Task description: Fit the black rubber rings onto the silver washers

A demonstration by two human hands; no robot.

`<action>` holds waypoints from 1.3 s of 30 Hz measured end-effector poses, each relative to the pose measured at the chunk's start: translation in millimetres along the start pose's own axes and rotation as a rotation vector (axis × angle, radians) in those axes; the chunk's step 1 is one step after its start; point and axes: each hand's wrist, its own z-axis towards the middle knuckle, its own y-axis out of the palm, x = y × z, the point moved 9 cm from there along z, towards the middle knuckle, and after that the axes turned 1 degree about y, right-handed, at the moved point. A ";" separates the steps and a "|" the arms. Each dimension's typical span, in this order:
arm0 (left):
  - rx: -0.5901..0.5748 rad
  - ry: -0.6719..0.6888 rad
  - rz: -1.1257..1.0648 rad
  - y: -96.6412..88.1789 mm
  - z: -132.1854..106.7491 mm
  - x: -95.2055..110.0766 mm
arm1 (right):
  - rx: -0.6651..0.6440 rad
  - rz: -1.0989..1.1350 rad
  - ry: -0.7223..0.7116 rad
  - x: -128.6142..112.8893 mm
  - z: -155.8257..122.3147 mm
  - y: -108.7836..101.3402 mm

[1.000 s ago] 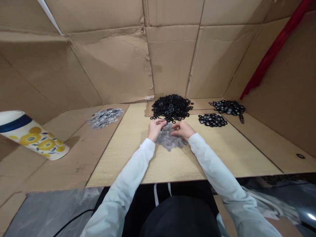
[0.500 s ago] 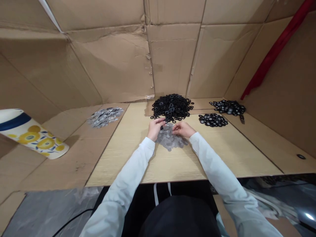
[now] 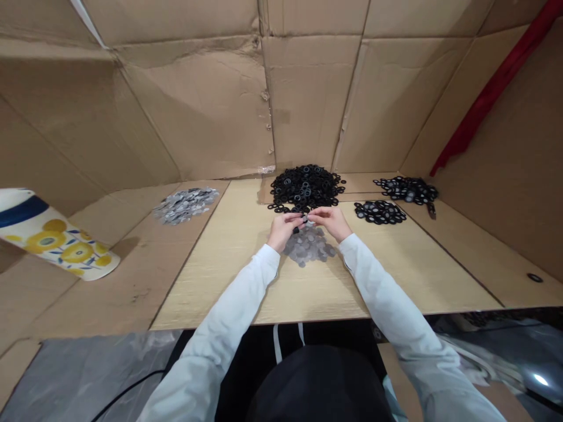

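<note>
Just above a heap of flat grey discs [image 3: 309,246], the fingers [image 3: 292,218] of the left hand [image 3: 280,230] and right hand [image 3: 329,220] close in a pinch, their tips meeting on a small black ring [image 3: 304,218]. A mound of black rings [image 3: 305,187] sits just beyond, touching neither hand, on the pale wooden worktop [image 3: 211,293].

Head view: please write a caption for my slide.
Left hand and right hand meet over grey discs, near black rings.

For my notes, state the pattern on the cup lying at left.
White cup, dark blue band, yellow flowers; best in the head view.
</note>
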 end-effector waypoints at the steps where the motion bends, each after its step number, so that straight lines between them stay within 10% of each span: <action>1: 0.000 -0.006 -0.009 1.1 -0.7 -0.1 | 0.016 -0.046 -0.029 -1.7 0.5 -1.5; 20: -0.077 -0.024 -0.015 10.6 -2.7 -0.9 | -0.018 0.276 0.102 7.8 -8.7 16.0; 30: -0.115 0.488 0.886 24.6 -15.9 36.3 | -0.059 0.297 0.097 3.7 -13.8 28.4; 39: -0.232 0.673 1.214 41.6 -25.1 46.0 | -0.151 -0.058 -0.089 -15.8 -10.4 16.4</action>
